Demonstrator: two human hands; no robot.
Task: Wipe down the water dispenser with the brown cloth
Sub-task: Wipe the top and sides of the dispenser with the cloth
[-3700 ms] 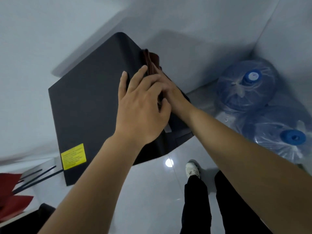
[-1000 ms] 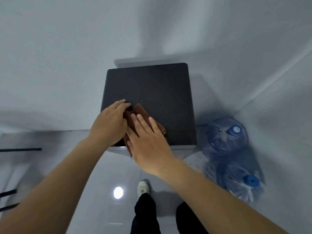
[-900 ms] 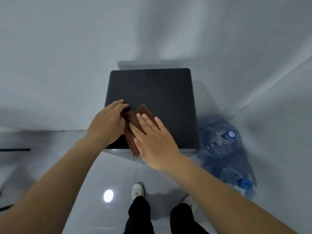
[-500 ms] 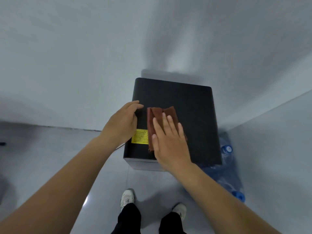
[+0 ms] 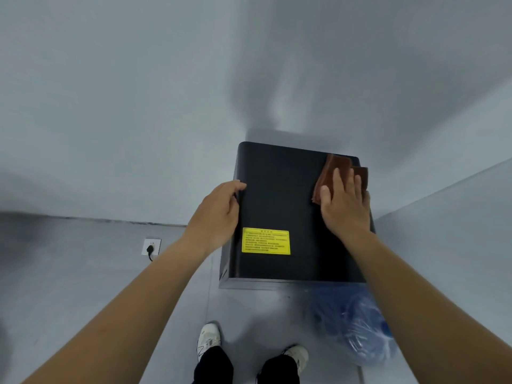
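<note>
The black water dispenser (image 5: 279, 200) stands against the grey wall, its flat dark face toward me with a yellow label (image 5: 266, 241) near the lower left. My right hand (image 5: 345, 205) lies flat, fingers together, pressing the folded brown cloth (image 5: 333, 169) against the dispenser's upper right corner. Part of the cloth is hidden under my palm. My left hand (image 5: 219, 214) curls over the dispenser's left edge and holds it.
Blue water bottles in clear plastic wrap (image 5: 357, 325) lie on the floor at the lower right, partly behind my right forearm. A wall socket with a black plug (image 5: 151, 247) sits at the left. My shoes (image 5: 208, 339) stand on the grey floor below.
My right hand has slid the brown cloth from beside the yellow label up to the dispenser's upper right corner. My left hand stays on the left edge. The view has shifted.
</note>
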